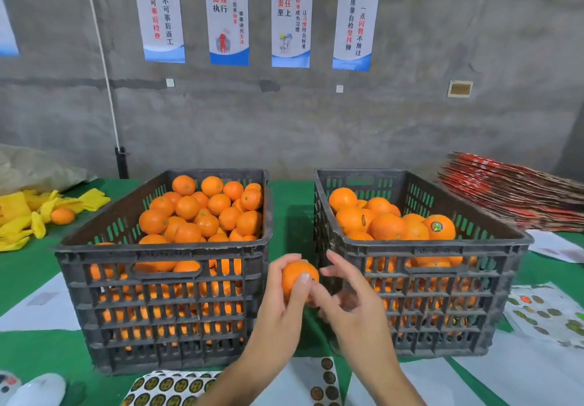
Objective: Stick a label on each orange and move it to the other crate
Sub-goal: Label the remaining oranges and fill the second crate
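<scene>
My left hand (pixel 279 303) grips an orange (pixel 295 274) in front of the gap between two dark plastic crates. My right hand (pixel 350 298) is at the orange's right side, thumb touching it, the other fingers loosely spread. The left crate (pixel 164 252) is heaped with unlabelled oranges (pixel 202 213). The right crate (pixel 423 247) holds oranges too, and one on top (pixel 440 227) shows a round label. A sheet of round labels (pixel 164 388) lies at the table's near edge, partly under my left forearm.
More label sheets lie at the right (pixel 546 314) and under my arms (pixel 327 380). Yellow foam nets with a loose orange (pixel 62 215) sit far left. A stack of red flat cartons (pixel 512 197) is at the back right. A white object (pixel 38 390) sits bottom left.
</scene>
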Motion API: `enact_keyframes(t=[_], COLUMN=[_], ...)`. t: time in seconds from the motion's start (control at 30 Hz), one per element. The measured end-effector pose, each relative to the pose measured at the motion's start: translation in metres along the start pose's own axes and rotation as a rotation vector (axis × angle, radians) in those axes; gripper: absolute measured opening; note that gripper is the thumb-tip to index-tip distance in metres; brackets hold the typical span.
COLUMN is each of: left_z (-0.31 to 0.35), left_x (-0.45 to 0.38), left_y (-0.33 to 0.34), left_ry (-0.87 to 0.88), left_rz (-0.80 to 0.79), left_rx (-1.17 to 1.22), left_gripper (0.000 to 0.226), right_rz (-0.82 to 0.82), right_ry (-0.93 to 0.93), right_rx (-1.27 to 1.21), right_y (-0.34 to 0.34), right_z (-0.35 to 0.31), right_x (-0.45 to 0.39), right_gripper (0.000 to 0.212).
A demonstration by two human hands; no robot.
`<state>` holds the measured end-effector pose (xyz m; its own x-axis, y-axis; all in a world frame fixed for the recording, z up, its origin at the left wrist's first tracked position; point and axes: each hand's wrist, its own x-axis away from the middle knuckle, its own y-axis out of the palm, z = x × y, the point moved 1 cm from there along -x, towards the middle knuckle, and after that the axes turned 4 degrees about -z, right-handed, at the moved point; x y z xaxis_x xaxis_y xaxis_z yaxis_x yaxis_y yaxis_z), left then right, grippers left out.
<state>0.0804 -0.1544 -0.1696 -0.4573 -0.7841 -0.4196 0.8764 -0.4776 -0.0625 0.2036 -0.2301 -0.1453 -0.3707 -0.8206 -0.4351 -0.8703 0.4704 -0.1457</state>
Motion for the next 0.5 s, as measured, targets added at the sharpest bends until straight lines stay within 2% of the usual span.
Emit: enact_keyframes(t=[0.07, 0.13, 0.27, 0.33, 0.4, 0.5], left_z=[0.017, 0.035, 0.063, 0.075, 0.081, 0.076], left_x=[-0.015, -0.029, -0.061, -0.077, -0.091, -0.115], left_y=[0.008, 0.020, 0.034, 0.031, 0.024, 0.003], left_ry=[0.017, -0.001, 0.044, 0.099, 0.130, 0.141], left_rz=[0.005, -0.023, -0.086, -0.118, -0.137, -0.118], left_rx=[0.037, 0.101, 0.003, -0.177, -0.318, -0.539], left_gripper=[0.019, 0.021, 0.032, 0.039, 0.044, 0.044], right_rz=[-0.071, -0.140, -0.048, 0.066, 0.193, 0.273], right_ry=[0.002, -0.009, -0.134, -0.227, -0.287, -0.197], right_rx=[-0.081, -0.156, -0.135, 0.065, 0.414, 0.684], right_y=[-0.002, -0.004, -0.026, -0.042, -0.057, -0.070], right_z=[-0.013, -0.025, -0.046, -0.053, -0.055, -0.057], right_x=[-0.008, -0.016, -0.047, -0.063, -0.079, -0.098], right_gripper=[0.039, 0.040, 0.037, 0.036, 0.035, 0.040])
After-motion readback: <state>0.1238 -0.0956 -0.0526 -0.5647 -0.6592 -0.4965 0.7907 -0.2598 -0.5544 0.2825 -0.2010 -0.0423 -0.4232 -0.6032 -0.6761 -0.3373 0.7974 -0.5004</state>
